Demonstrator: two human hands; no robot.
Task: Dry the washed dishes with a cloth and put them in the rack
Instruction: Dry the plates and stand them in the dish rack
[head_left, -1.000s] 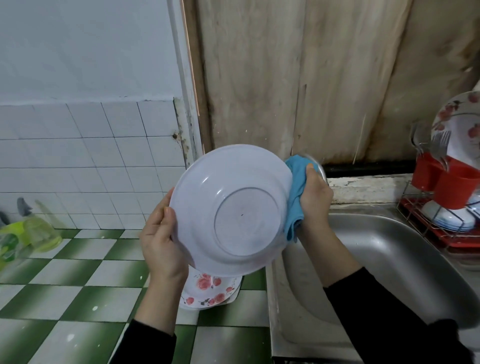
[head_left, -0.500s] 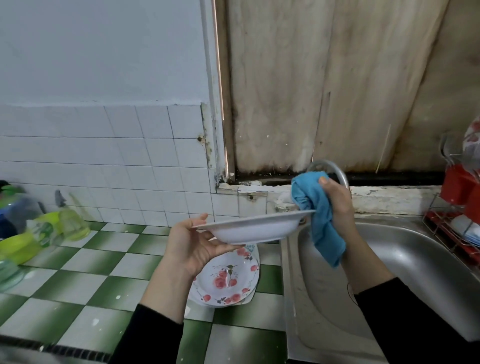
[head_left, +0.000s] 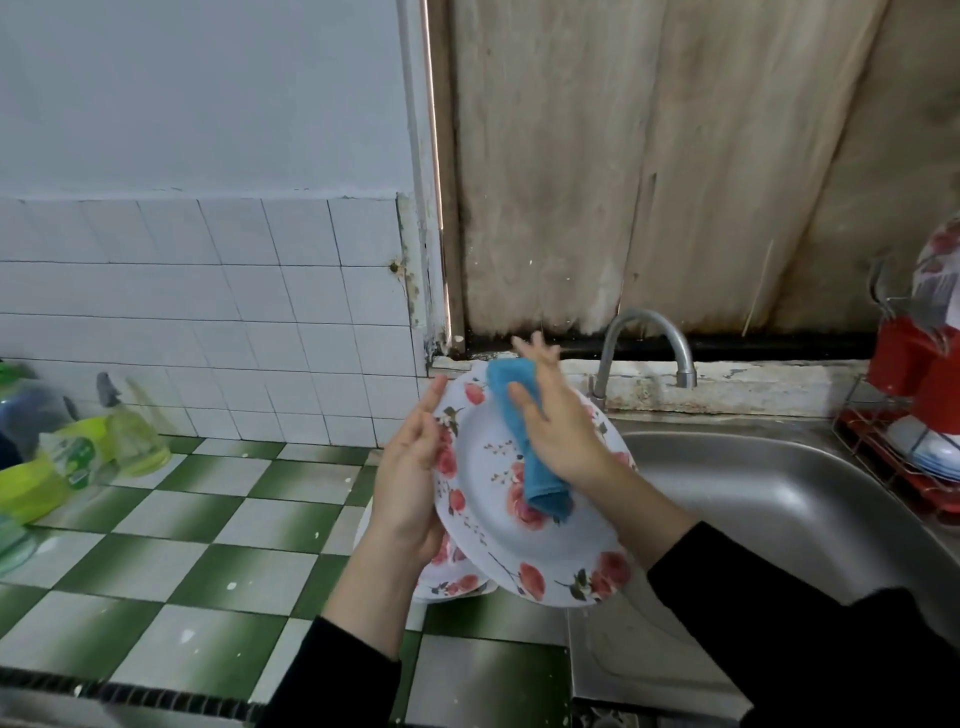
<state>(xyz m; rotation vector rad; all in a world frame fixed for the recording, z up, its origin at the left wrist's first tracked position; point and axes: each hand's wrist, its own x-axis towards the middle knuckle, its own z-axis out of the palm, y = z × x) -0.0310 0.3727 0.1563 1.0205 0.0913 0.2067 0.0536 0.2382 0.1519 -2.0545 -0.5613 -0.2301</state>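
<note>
I hold a white plate (head_left: 524, 540) with red flower prints tilted up, its face toward me, above the seam of counter and sink. My left hand (head_left: 410, 478) grips its left rim, thumb on the front and fingers hidden behind. My right hand (head_left: 561, 431) presses a blue cloth (head_left: 540, 483) against the plate's face, fingers straight and spread upward. The red dish rack (head_left: 883, 467) stands at the far right with white dishes and a flowered plate in it.
More flowered plates (head_left: 452, 579) lie on the green-and-white tiled counter (head_left: 218, 525) under the held plate. The steel sink (head_left: 779, 519) and its faucet (head_left: 644, 332) are to the right. Spray and soap bottles (head_left: 130, 436) crowd the counter's left end.
The plate turned from back-facing, through flat, to face me. My right hand moved the cloth from the rim onto the plate's face.
</note>
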